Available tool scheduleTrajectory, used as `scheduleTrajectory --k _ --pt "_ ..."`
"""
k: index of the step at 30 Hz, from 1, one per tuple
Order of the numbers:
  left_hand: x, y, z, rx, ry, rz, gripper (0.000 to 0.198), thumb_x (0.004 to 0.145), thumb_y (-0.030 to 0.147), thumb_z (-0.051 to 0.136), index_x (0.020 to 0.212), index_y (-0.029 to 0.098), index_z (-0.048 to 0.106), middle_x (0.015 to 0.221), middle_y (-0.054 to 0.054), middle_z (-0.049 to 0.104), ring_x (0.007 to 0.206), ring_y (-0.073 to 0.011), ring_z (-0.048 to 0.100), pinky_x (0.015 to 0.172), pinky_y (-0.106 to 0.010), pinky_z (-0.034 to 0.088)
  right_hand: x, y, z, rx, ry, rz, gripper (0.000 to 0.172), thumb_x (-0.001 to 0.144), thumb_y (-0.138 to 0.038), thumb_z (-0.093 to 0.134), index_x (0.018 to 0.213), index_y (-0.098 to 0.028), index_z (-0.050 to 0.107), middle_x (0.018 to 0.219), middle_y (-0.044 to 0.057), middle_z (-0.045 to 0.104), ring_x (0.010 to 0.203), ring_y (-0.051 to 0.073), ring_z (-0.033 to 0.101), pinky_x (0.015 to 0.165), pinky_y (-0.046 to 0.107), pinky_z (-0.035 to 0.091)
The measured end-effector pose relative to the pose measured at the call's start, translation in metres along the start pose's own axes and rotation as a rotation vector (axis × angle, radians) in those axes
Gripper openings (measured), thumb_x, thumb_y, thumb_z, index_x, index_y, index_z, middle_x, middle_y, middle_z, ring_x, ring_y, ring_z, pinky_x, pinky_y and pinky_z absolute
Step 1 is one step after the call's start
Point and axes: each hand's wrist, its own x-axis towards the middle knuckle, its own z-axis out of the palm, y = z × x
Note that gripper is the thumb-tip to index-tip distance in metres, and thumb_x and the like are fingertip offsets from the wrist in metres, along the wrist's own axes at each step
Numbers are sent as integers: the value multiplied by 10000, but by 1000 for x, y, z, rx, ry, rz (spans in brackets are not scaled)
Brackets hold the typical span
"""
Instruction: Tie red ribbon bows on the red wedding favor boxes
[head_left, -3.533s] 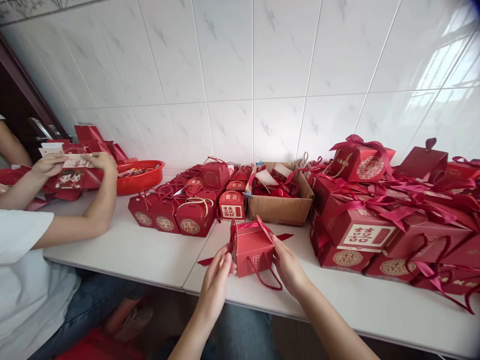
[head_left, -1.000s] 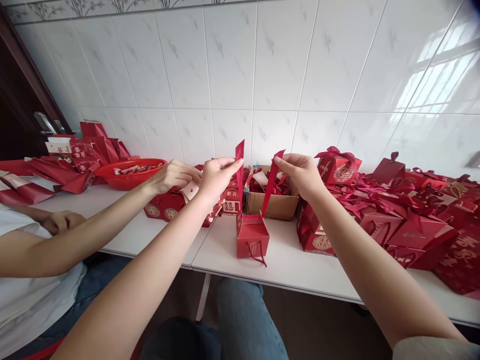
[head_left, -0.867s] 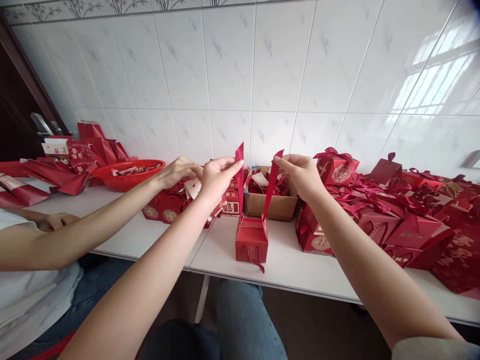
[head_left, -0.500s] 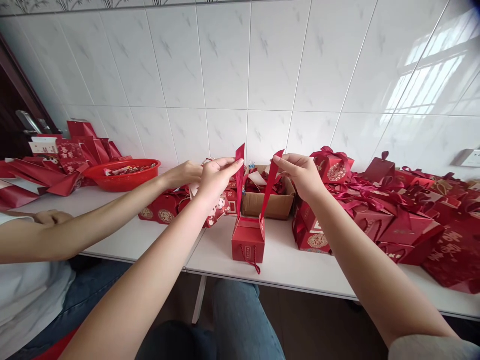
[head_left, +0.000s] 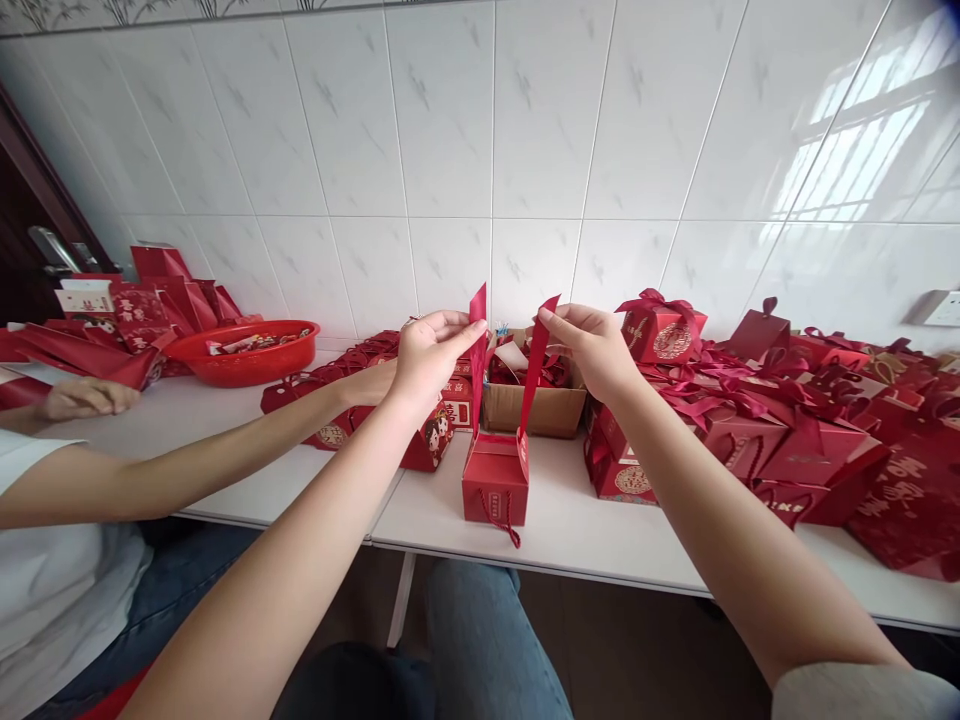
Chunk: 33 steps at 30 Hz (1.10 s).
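Observation:
A small red gift box (head_left: 495, 478) with a cord handle stands on the white table (head_left: 570, 530) in front of me. Two red ribbon ends rise from its top. My left hand (head_left: 429, 352) pinches the left ribbon end (head_left: 478, 330) and holds it up. My right hand (head_left: 592, 345) pinches the right ribbon end (head_left: 534, 360) the same way. Both hands are raised above the box, apart from each other.
A co-worker's arm (head_left: 225, 450) reaches from the left to the red boxes (head_left: 420, 445) behind my left wrist. A cardboard box (head_left: 536, 405) sits behind the gift box. Many ribboned red boxes (head_left: 750, 420) are heaped at right. A red bowl (head_left: 240, 352) and flat red cartons (head_left: 90, 330) lie at left.
Earlier both my hands held the box low on the table; since then they lifted its ribbon ends and keep them up. The co-worker's hand moved a box with a cartoon print down behind my wrist.

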Motion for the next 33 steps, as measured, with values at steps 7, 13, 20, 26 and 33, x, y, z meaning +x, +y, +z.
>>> scheduleTrajectory --k 7,13,20,26,33 --pt "0 -8 -1 -63 -27 7 265 605 335 822 752 162 686 767 -37 724 729 -159 673 723 -283 535 1 -4 -2 -38 13 -30 273 720 -438 725 669 -185 635 710 18 701 633 114 633 580 230 483" --pt "0 -8 1 -82 -27 17 258 621 352 815 765 174 697 775 -33 731 718 -163 678 723 -302 546 2 -2 -2 -43 -9 -25 286 726 -442 722 683 -169 649 754 50 711 695 136 655 659 270 519" --pt "4 -7 13 -67 -119 13 299 600 375 829 793 167 737 815 -55 753 790 -187 691 792 -317 537 14 2 10 -38 -23 3 288 647 -399 783 734 -167 636 620 17 668 603 144 644 600 287 534" --pt "9 -6 18 28 -114 16 332 550 377 855 733 178 662 684 -18 721 625 -155 665 649 -286 516 20 -4 18 -26 -77 2 95 685 -212 705 679 -161 626 624 -15 635 572 89 585 604 246 505" --pt "14 -6 16 66 -177 -17 367 564 378 845 813 168 675 713 -50 723 635 -192 680 641 -327 529 12 -3 11 -100 -200 -98 185 764 -321 670 673 -160 680 627 -4 634 598 103 582 594 237 479"
